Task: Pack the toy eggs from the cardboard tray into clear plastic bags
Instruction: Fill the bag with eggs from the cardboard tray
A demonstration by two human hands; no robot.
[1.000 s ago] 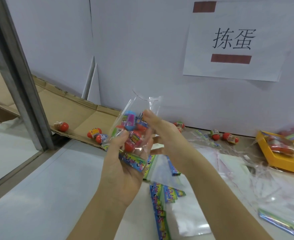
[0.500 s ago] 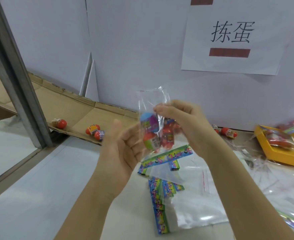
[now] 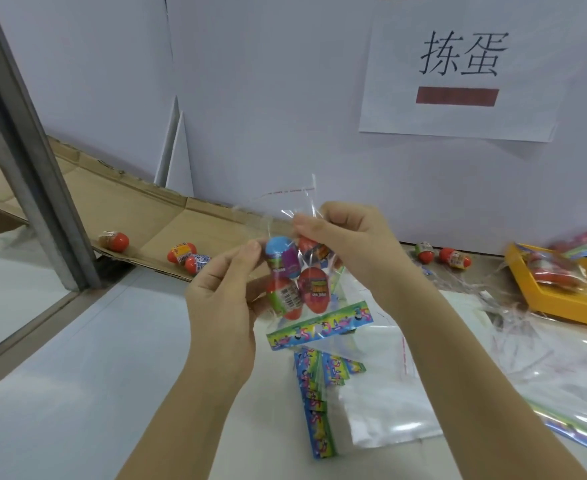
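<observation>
Fingers: on both hands they are narrow, pinching film. The left hand (image 3: 223,306) nips the neck of the clear bag (image 3: 297,275) beside the blue egg. The right hand (image 3: 349,237) nips it just above the eggs.
Bag: held in the air over the desk (image 3: 94,358), with four toy eggs (image 3: 314,289) showing inside and the mouth flap standing up beyond the fingers.
Change: a second ago the left hand cradled the bag from beneath, its mouth gaping. Now that hand has come up to the neck, and the film is gathered shut.
Meaning: filling looks finished for this bag; folding and sealing the flap is probably next.
Left to pack: three loose eggs (image 3: 181,252) lie on the cardboard tray (image 3: 77,202), far left.
Supplies: empty bags (image 3: 371,403) lie on the desk, near, under the hands.
</observation>
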